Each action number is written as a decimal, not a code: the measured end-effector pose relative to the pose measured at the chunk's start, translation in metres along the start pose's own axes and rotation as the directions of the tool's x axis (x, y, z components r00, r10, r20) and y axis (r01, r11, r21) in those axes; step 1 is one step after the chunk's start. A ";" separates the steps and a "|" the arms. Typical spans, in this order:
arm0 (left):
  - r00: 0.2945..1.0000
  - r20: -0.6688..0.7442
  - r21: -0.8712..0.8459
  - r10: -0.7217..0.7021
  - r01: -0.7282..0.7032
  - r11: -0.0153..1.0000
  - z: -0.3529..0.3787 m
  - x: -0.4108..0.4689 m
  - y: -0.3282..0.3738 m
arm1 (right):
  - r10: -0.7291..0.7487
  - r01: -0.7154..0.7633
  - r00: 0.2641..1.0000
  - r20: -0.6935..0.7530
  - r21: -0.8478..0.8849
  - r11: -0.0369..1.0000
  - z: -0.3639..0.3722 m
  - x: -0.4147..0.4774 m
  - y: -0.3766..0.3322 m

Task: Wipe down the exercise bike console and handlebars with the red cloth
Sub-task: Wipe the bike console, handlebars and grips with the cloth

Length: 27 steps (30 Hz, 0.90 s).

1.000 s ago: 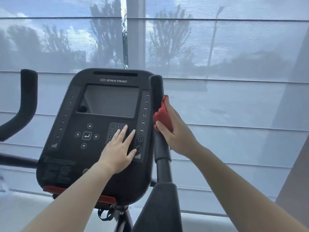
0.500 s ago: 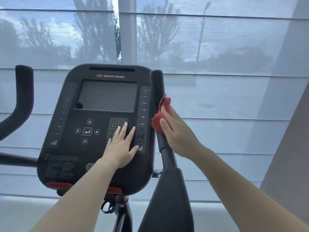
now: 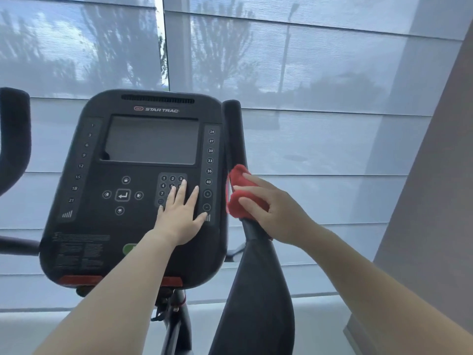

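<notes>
The black exercise bike console (image 3: 107, 226) stands in front of me with a dark screen and a keypad. My left hand (image 3: 179, 216) lies flat on the keypad, fingers spread, holding nothing. Right of the console rises the black right handlebar (image 3: 234, 129). My right hand (image 3: 276, 213) presses the bunched red cloth (image 3: 236, 193) around that bar, near the bottom of its upright grip. The left handlebar (image 3: 14, 139) curves up at the left edge of the view.
A wide window with translucent blinds (image 3: 320, 98) fills the background behind the bike. A grey wall or pillar (image 3: 430, 201) stands close on the right. The bike's black frame (image 3: 256, 303) runs down between my arms.
My right hand and the red cloth have slid down the right handlebar toward its base. My left hand has stayed flat on the console keypad.
</notes>
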<state>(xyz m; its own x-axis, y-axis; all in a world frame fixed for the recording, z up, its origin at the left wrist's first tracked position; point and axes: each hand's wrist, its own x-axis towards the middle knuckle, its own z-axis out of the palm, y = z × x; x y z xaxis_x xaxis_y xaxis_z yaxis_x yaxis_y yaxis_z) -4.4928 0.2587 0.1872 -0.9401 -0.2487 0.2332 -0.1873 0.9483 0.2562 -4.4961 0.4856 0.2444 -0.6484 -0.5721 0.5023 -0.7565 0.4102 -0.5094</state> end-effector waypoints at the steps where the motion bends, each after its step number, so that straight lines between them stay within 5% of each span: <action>1: 1.000 0.003 -0.010 -0.003 0.003 1.000 0.000 0.000 0.001 | -0.027 0.027 1.000 0.009 0.013 1.000 -0.002 -0.008 -0.002; 5: 1.000 0.005 -0.026 -0.005 0.005 1.000 0.000 -0.001 0.002 | -0.019 0.013 0.999 0.028 0.212 0.977 -0.020 -0.022 -0.011; 7: 1.000 0.011 -0.024 -0.001 0.002 1.000 0.000 -0.001 0.002 | 0.021 0.005 0.997 -0.077 0.322 0.947 -0.027 -0.014 -0.014; 9: 1.000 0.013 -0.027 0.001 -0.001 1.000 0.000 -0.001 0.001 | 0.054 -0.011 0.983 -0.174 0.243 0.970 -0.026 -0.002 -0.012; 12: 1.000 0.012 -0.028 0.000 0.000 1.000 0.001 -0.001 0.001 | 0.087 -0.079 0.993 -0.082 0.090 0.993 -0.002 -0.003 -0.001; 18: 1.000 0.006 -0.021 -0.001 0.001 1.000 0.003 0.001 0.003 | 0.157 -0.149 0.985 -0.073 0.113 0.982 -0.008 -0.019 -0.004; 22: 1.000 0.015 -0.033 0.002 -0.001 0.999 0.003 0.000 0.003 | 0.056 -0.031 0.983 -0.173 0.142 0.989 -0.029 0.005 -0.015; 27: 1.000 0.027 -0.036 0.004 -0.003 0.999 0.002 0.000 0.003 | -0.214 0.205 0.883 -0.417 -0.068 0.976 -0.046 0.068 -0.036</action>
<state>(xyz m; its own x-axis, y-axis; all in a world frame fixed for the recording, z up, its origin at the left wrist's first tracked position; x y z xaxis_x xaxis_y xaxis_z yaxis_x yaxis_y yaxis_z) -4.4940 0.2620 0.1861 -0.9481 -0.2399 0.2089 -0.1744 0.9412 0.2895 -4.5165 0.4646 0.3289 -0.4462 -0.2969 0.8443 -0.8773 0.3314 -0.3471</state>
